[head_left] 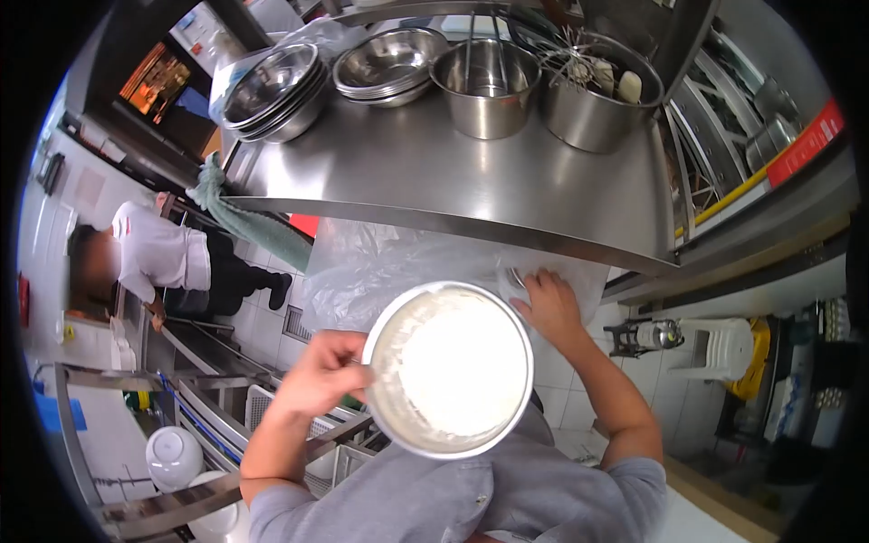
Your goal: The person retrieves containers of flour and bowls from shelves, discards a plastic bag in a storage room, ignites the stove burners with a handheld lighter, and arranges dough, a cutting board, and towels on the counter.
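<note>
Metal pot (386,387) | white contents (466,362) inside | held by left hand (328,376)

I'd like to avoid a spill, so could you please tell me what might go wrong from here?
The left hand grips the round metal container at one side, so it might tip and spill its white contents. The clear plastic by the right hand is loose and crumpled, so it could snag on the container.

Steel shelf (407,172) | left bowl stack (276,95) | second bowl stack (389,65) beside it | smaller pot (489,109) | larger pot (593,125) holding whisks (572,65)
</note>
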A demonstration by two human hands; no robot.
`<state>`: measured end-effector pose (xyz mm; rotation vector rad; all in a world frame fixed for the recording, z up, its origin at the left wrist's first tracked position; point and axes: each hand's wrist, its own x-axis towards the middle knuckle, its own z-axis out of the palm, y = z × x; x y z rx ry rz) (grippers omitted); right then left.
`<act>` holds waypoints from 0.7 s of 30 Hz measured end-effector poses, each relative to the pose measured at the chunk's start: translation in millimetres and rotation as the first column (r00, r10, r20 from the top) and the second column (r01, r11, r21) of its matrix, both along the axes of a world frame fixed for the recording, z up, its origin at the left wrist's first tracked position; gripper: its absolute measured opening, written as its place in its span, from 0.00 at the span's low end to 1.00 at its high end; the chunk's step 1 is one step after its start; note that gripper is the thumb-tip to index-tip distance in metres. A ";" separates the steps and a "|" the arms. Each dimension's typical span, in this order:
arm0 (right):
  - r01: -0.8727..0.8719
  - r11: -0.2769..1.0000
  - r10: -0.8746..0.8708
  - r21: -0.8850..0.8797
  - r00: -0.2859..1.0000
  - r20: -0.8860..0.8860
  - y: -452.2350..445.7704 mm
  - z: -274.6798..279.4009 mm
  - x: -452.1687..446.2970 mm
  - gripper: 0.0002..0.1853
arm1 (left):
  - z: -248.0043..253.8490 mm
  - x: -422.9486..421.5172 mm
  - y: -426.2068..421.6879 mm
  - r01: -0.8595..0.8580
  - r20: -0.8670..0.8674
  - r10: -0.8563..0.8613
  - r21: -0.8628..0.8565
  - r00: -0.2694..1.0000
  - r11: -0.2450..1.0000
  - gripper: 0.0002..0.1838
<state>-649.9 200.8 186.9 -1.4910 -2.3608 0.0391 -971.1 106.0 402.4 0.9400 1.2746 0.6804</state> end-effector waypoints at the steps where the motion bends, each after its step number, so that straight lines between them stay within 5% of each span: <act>1: -0.014 1.000 0.014 0.014 1.000 0.001 -6.8 -0.4 -0.2 0.18 | 9.8 -11.1 -6.0 -0.043 0.066 0.038 0.079 0.997 0.996 0.05; 3: 0.153 0.971 -0.143 -0.184 0.987 0.068 -14.4 1.2 -3.3 0.16 | 31.4 -28.6 -13.8 -0.172 0.128 0.141 0.281 0.982 0.944 0.07; 8: 0.222 0.966 -0.210 -0.133 0.973 0.098 -5.7 -4.9 -7.8 0.12 | 81.0 -54.3 26.2 -0.374 0.206 0.319 0.641 0.925 0.671 0.06; 10: 0.234 0.969 -0.220 -0.079 0.964 0.149 -1.3 -22.6 -12.0 0.10 | 95.7 -79.9 55.8 -0.273 0.197 0.194 0.570 0.961 0.775 0.10; 13: 0.200 0.979 -0.189 -0.030 0.957 0.218 0.4 -35.9 -15.8 0.06 | 113.4 -55.8 96.8 -0.271 0.085 0.272 0.567 0.959 0.778 0.15; 16: 0.202 0.977 -0.191 -0.068 0.970 0.148 -1.6 -33.7 -13.2 0.06 | 105.5 -62.7 137.8 -0.250 0.086 0.240 0.501 0.967 0.828 0.17; 18: 0.264 0.964 -0.266 -0.035 0.961 -0.071 -3.2 -30.6 -9.1 0.06 | 105.1 -59.8 144.8 -0.222 0.093 0.202 0.473 0.975 0.853 0.16; 21: 0.280 0.950 -0.289 -0.141 0.956 -0.051 -9.9 -10.5 3.8 0.06 | 104.1 -60.4 144.6 -0.224 0.102 0.199 0.482 0.975 0.847 0.16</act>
